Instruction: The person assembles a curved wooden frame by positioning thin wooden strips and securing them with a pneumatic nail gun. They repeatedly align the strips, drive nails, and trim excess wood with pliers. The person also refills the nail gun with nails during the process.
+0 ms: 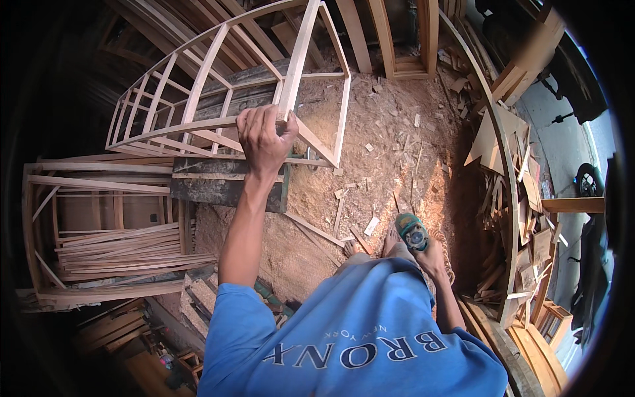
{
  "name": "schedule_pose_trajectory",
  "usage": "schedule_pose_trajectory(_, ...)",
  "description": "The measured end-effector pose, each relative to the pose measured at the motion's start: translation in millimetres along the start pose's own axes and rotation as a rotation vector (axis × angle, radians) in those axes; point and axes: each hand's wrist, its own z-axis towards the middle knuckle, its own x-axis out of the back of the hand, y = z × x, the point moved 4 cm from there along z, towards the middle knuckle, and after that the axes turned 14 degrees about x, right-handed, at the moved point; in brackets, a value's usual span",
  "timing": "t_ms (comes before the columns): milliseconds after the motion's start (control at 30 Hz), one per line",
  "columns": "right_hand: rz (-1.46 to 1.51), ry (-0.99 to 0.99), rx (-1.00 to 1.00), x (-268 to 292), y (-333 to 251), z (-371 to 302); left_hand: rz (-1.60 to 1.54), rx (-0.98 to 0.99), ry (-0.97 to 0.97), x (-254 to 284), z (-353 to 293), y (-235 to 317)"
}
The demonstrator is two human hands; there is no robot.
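My left hand (266, 137) is closed round the near corner of a pale wooden lattice frame (206, 73), where a long rail meets an upright. The frame has several slats and a curved outer rail, and it reaches away to the upper left, partly over a dark worn board (228, 192). Down by my feet, my right hand (431, 258) grips a green handheld power tool (413, 233). Its round, dark-and-silver end faces up. The tool is apart from the frame, and its exact kind is not plain from here.
Left of me lies another wooden frame (109, 180) with a stack of thin slats (126, 255). Shavings and offcuts litter the dirt floor (370, 126). Tall timber pieces (380, 33) stand at the back. A scrap-wood pile (526, 245) lies right, behind a long curved strip (503, 145).
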Motion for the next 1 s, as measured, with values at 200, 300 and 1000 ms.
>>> schedule_pose_trajectory(200,-0.093,-0.089,0.035,0.1,-11.6,5.1,-0.005,0.003,0.048,-5.4,-3.1,-3.8)
schedule_pose_trajectory(300,-0.157,-0.091,0.067,-6.2,-15.5,8.0,-0.037,0.09,-0.087,-12.3,-8.6,-10.7)
schedule_pose_trajectory(1000,0.063,-0.667,0.218,-67.9,-57.8,66.5,0.069,0.282,-0.206,-48.8,-9.2,9.5)
